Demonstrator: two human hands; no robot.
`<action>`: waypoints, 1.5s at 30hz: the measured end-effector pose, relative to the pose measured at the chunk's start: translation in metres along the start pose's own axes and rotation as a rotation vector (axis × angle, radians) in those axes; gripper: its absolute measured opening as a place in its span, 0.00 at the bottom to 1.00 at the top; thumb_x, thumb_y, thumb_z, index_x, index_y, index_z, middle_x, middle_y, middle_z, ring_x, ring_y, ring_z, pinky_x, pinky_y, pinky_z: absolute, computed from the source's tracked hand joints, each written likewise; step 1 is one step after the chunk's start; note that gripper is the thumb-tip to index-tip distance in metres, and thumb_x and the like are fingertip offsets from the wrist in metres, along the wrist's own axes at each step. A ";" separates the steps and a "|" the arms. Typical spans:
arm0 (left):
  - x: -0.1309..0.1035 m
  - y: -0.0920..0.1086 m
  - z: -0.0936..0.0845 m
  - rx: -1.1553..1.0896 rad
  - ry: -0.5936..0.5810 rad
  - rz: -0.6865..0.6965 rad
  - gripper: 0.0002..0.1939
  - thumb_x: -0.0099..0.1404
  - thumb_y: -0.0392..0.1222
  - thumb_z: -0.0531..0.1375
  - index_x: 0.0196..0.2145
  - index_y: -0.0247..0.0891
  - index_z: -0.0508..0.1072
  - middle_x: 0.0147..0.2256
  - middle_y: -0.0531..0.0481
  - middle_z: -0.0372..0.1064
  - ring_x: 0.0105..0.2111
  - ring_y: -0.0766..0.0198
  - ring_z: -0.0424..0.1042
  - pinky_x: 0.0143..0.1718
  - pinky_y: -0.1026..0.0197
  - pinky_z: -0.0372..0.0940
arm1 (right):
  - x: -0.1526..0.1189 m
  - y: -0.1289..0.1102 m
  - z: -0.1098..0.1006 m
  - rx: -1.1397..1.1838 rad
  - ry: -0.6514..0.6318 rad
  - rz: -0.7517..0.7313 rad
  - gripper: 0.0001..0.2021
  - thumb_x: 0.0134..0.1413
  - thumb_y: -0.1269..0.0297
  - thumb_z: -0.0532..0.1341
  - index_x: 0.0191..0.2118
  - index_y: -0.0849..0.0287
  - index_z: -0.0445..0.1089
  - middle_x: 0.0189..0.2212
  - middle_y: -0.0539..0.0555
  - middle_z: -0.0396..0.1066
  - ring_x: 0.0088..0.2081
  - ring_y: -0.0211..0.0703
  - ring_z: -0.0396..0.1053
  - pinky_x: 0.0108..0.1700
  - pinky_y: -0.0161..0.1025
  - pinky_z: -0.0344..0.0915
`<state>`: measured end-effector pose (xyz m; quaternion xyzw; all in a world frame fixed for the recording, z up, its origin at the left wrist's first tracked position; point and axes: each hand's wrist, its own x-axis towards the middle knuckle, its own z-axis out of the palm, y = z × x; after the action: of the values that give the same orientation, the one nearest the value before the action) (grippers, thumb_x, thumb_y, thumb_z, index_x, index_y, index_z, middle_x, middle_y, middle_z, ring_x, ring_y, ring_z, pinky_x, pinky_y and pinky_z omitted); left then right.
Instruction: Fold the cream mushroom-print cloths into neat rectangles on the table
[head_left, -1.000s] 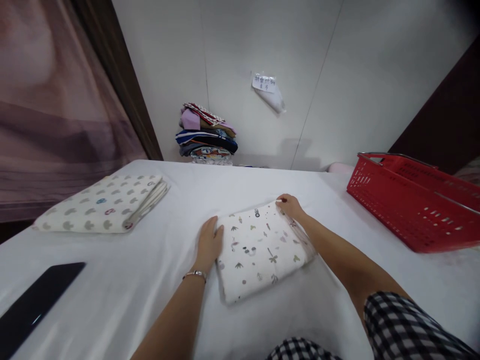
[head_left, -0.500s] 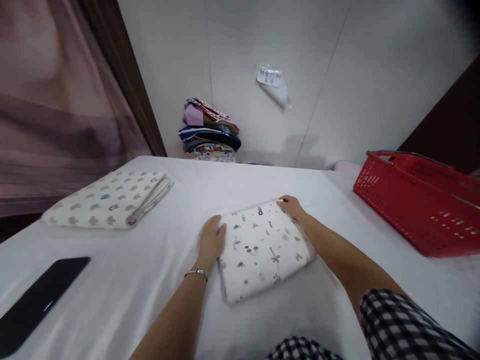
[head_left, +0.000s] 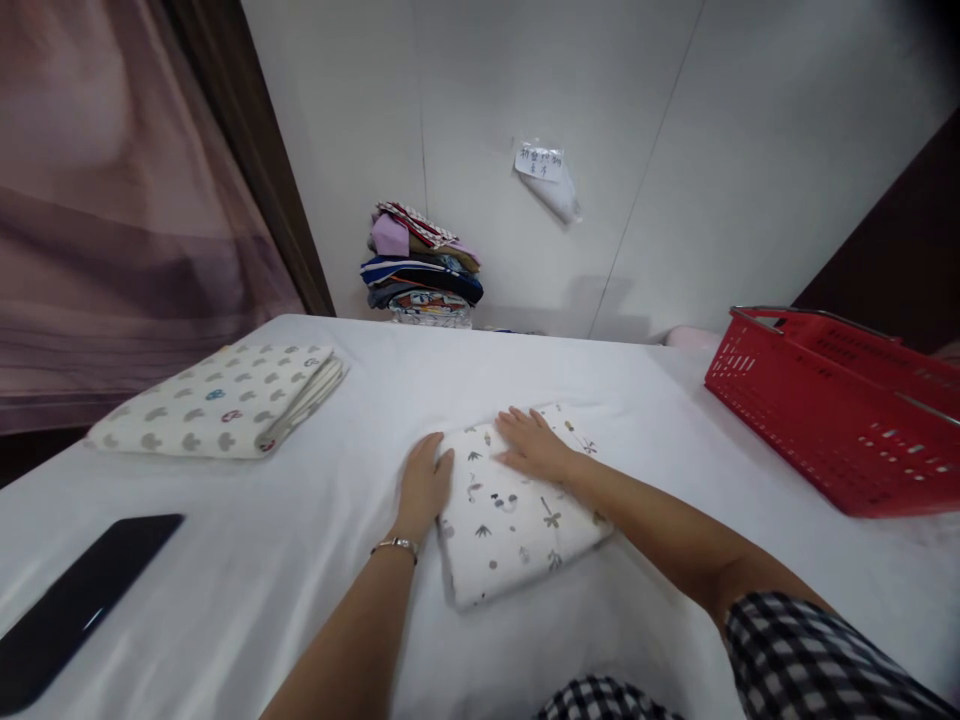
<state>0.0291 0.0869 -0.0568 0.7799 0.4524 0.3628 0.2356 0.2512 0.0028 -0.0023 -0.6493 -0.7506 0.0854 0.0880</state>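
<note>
Patterned cloth, one palm on top

It lies folded toward six o'clock. Since the earlier frame, my right hand has left its far corner and spreads across it, clamping nothing; my left hand rests unclenched at its left edge. I count one grey-printed cloth at nine, one red basket at three.

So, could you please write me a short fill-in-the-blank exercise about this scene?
1. The right hand lies palm ____ on the nearer folded cloth.
2. The bracelet is on the person's ____ wrist.
3. The basket is coloured ____.
4. The handwritten paper is fixed to the ____.

Missing words: down; left; red; wall.
</note>
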 end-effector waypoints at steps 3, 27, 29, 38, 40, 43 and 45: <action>0.000 0.000 0.000 0.006 -0.005 0.010 0.20 0.63 0.45 0.52 0.49 0.33 0.70 0.52 0.39 0.67 0.54 0.52 0.65 0.58 0.46 0.58 | 0.008 -0.004 0.007 -0.001 -0.105 0.000 0.36 0.61 0.42 0.42 0.67 0.60 0.45 0.67 0.57 0.40 0.67 0.53 0.36 0.65 0.55 0.32; 0.002 -0.002 0.003 -0.005 0.001 0.006 0.20 0.62 0.45 0.52 0.49 0.34 0.70 0.52 0.39 0.67 0.54 0.52 0.65 0.58 0.46 0.58 | 0.044 0.090 -0.036 0.117 -0.292 0.243 0.25 0.50 0.55 0.61 0.55 0.51 0.69 0.56 0.53 0.65 0.56 0.55 0.64 0.58 0.46 0.59; 0.002 -0.003 0.003 -0.005 0.008 0.014 0.20 0.62 0.45 0.52 0.49 0.34 0.70 0.52 0.39 0.68 0.54 0.52 0.65 0.58 0.46 0.58 | 0.054 0.093 -0.040 0.149 -0.343 0.249 0.27 0.45 0.56 0.64 0.55 0.50 0.69 0.56 0.52 0.66 0.55 0.56 0.64 0.57 0.46 0.59; -0.001 0.000 0.004 -0.040 0.015 -0.034 0.20 0.63 0.44 0.53 0.50 0.36 0.70 0.55 0.41 0.65 0.56 0.53 0.62 0.61 0.47 0.55 | 0.065 0.090 -0.053 0.090 -0.465 0.229 0.25 0.40 0.55 0.65 0.49 0.54 0.74 0.51 0.54 0.71 0.51 0.54 0.67 0.54 0.44 0.62; -0.002 0.002 0.002 -0.059 0.024 -0.058 0.20 0.63 0.45 0.53 0.51 0.37 0.70 0.57 0.41 0.63 0.58 0.54 0.60 0.62 0.47 0.53 | 0.066 0.089 -0.055 0.093 -0.495 0.244 0.24 0.39 0.53 0.66 0.46 0.53 0.75 0.49 0.54 0.72 0.50 0.53 0.68 0.52 0.43 0.63; -0.003 0.005 -0.001 -0.104 0.040 -0.115 0.22 0.63 0.46 0.53 0.53 0.36 0.68 0.59 0.41 0.59 0.60 0.54 0.57 0.62 0.48 0.53 | 0.070 0.088 -0.059 0.079 -0.527 0.283 0.26 0.33 0.49 0.68 0.43 0.53 0.76 0.47 0.54 0.73 0.49 0.54 0.68 0.51 0.44 0.64; -0.003 0.007 -0.004 -0.129 0.047 -0.156 0.23 0.63 0.46 0.53 0.54 0.35 0.66 0.59 0.40 0.59 0.60 0.54 0.58 0.62 0.48 0.53 | 0.071 0.089 -0.062 0.065 -0.543 0.313 0.27 0.30 0.47 0.70 0.41 0.53 0.76 0.46 0.55 0.74 0.49 0.57 0.68 0.51 0.47 0.64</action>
<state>0.0287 0.0814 -0.0507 0.7168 0.4928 0.3897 0.3024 0.3411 0.0870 0.0375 -0.7071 -0.6346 0.2922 -0.1093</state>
